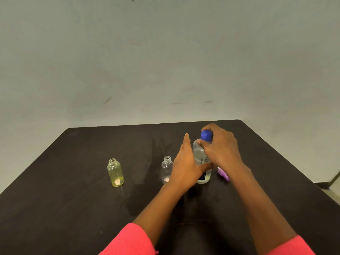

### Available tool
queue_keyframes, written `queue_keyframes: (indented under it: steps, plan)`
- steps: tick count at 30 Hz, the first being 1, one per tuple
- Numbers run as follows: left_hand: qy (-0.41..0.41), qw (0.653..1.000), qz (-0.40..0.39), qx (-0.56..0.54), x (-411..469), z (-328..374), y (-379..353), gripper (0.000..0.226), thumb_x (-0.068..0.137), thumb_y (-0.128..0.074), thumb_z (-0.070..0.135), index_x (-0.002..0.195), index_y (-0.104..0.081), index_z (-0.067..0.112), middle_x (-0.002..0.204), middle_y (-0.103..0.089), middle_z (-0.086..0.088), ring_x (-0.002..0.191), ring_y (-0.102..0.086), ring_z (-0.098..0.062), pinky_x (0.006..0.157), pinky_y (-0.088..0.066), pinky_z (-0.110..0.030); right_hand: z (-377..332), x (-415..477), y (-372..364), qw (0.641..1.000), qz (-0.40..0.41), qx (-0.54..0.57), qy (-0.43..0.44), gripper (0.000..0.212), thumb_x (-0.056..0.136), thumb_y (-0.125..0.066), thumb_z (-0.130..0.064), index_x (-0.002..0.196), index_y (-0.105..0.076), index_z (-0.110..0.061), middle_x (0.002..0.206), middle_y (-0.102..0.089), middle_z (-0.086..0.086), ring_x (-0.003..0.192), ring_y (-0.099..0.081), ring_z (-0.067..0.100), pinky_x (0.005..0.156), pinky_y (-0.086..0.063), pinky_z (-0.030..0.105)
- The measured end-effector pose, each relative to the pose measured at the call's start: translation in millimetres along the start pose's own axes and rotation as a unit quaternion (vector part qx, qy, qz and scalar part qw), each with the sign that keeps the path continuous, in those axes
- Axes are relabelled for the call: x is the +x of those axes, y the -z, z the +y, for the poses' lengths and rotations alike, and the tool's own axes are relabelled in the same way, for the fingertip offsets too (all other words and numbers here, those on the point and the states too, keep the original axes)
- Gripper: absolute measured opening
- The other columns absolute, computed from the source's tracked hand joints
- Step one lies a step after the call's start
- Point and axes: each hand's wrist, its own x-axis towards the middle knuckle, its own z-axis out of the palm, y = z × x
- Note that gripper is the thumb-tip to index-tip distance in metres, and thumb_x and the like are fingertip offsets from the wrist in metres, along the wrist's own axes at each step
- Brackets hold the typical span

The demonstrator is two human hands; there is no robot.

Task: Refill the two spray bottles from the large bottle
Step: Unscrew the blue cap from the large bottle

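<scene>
- A person's right hand (220,150) curls its fingers round the blue cap (206,135) of the large bottle (198,153). The left hand (185,166) lies along the bottle's side, fingers straight and thumb laid across its front, bracing it rather than clasping it.
- The dark table (73,208) carries everything. Clear liquid spilled on so dark a top would be hard to spot and easy to smear with a sleeve.
- The large bottle stands upright, right of centre, capped and holding clear liquid. With only a flat hand to steady it, a hard twist on the cap could spin or tip the whole bottle. A squeeze as the cap comes free could push liquid out.
- The yellow-tinted spray bottle (115,173) stands well apart on the left, its neck open; how full it is I cannot tell. The narrow mouth leaves little margin, and a fast pour would probably overshoot.
- The clear spray bottle (166,169) stands open just beside the left hand, which partly hides it. It looks light and nearly empty, so a brush of the wrist could knock it over.
- A purple spray head (223,173) lies behind the right wrist, where a forearm drawing back could sweep it away.
</scene>
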Motion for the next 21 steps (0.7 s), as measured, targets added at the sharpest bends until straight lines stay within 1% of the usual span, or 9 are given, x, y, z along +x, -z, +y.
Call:
queue_keyframes:
  steps: [2,4,6,8,10,13,16,19,21]
  plan:
    - [0.031,1.0,-0.005,-0.003,6.5,0.8,-8.7,0.1,0.068,-0.078,0.036,0.145,-0.016,0.018,0.132,-0.05,-0.005,0.119,-0.051,-0.023,0.098,-0.043,-0.039,-0.6,-0.6,1.3,1.0,-0.003,0.006,-0.001,0.024,0.082,-0.067,-0.023,0.105,-0.057,-0.023,0.093,-0.058,-0.005,0.084,-0.053,0.015,0.072,-0.038,0.024]
    - [0.051,0.999,0.005,0.011,8.7,0.2,-16.2,0.071,0.068,-0.075,0.036,0.125,-0.035,0.022,0.11,-0.06,-0.002,0.099,-0.06,-0.021,0.086,-0.05,-0.04,-1.8,-2.1,2.5,1.0,-0.007,0.013,-0.003,0.022,0.083,-0.065,-0.019,0.103,-0.058,-0.022,0.092,-0.058,-0.004,0.084,-0.054,0.016,0.072,-0.04,0.025]
    - [0.067,0.997,0.035,0.0,7.5,-1.2,-20.3,0.055,0.067,-0.073,0.036,0.11,-0.041,0.025,0.098,-0.062,0.001,0.089,-0.061,-0.019,0.08,-0.051,-0.039,-3.1,-4.6,4.4,1.0,-0.009,0.016,-0.001,0.021,0.083,-0.064,-0.017,0.102,-0.058,-0.022,0.093,-0.059,-0.004,0.084,-0.055,0.016,0.073,-0.042,0.025]
    - [0.074,0.995,0.066,-0.017,4.7,-2.7,-21.5,0.051,0.067,-0.073,0.035,0.107,-0.045,0.025,0.094,-0.064,0.001,0.086,-0.062,-0.019,0.078,-0.051,-0.038,-4.4,-7.7,6.8,1.0,-0.013,0.017,0.005,0.022,0.083,-0.064,-0.016,0.103,-0.058,-0.022,0.094,-0.06,-0.004,0.085,-0.056,0.016,0.075,-0.044,0.026]
    - [0.061,0.994,0.087,-0.029,-2.7,-3.5,-20.2,0.049,0.065,-0.074,0.035,0.106,-0.048,0.025,0.089,-0.065,0.003,0.082,-0.063,-0.017,0.076,-0.052,-0.037,-6.2,-13.0,10.3,0.999,-0.022,0.021,0.016,0.023,0.083,-0.064,-0.016,0.104,-0.059,-0.022,0.094,-0.059,-0.005,0.086,-0.056,0.016,0.075,-0.043,0.024]
    - [0.027,0.992,0.112,-0.052,-19.1,-4.1,-11.6,0.051,0.063,-0.078,0.037,0.106,-0.053,0.029,0.086,-0.066,0.008,0.08,-0.063,-0.008,0.075,-0.053,-0.032,-11.5,-20.3,18.1,0.997,-0.048,0.037,0.037,0.025,0.083,-0.065,-0.018,0.106,-0.059,-0.024,0.096,-0.059,-0.007,0.087,-0.057,0.013,0.074,-0.042,0.021]
    - [-0.018,0.987,0.144,-0.076,-31.9,0.2,1.9,0.061,0.06,-0.079,0.042,0.115,-0.054,0.031,0.095,-0.066,0.012,0.087,-0.062,-0.004,0.08,-0.054,-0.03,-23.2,-22.7,31.3,0.994,-0.065,0.065,0.051,0.025,0.081,-0.067,-0.024,0.104,-0.059,-0.027,0.095,-0.06,-0.011,0.082,-0.056,0.006,0.066,-0.041,0.014]
    - [-0.074,0.974,0.183,-0.107,-35.4,14.3,16.3,0.067,0.059,-0.075,0.048,0.12,-0.053,0.031,0.105,-0.064,0.012,0.096,-0.062,-0.006,0.084,-0.054,-0.033,-40.3,-23.3,47.1,0.989,-0.047,0.118,0.08,0.024,0.08,-0.07,-0.029,0.102,-0.059,-0.029,0.088,-0.058,-0.02,0.077,-0.055,-0.002,0.065,-0.04,0.008]
    - [-0.104,0.966,0.201,-0.124,-36.2,23.8,25.0,0.071,0.059,-0.074,0.048,0.123,-0.051,0.027,0.11,-0.062,0.009,0.1,-0.061,-0.01,0.084,-0.054,-0.031,-51.0,-25.6,55.8,0.984,-0.029,0.141,0.106,0.024,0.081,-0.069,-0.034,0.102,-0.058,-0.032,0.088,-0.057,-0.023,0.077,-0.055,-0.006,0.065,-0.041,0.003]
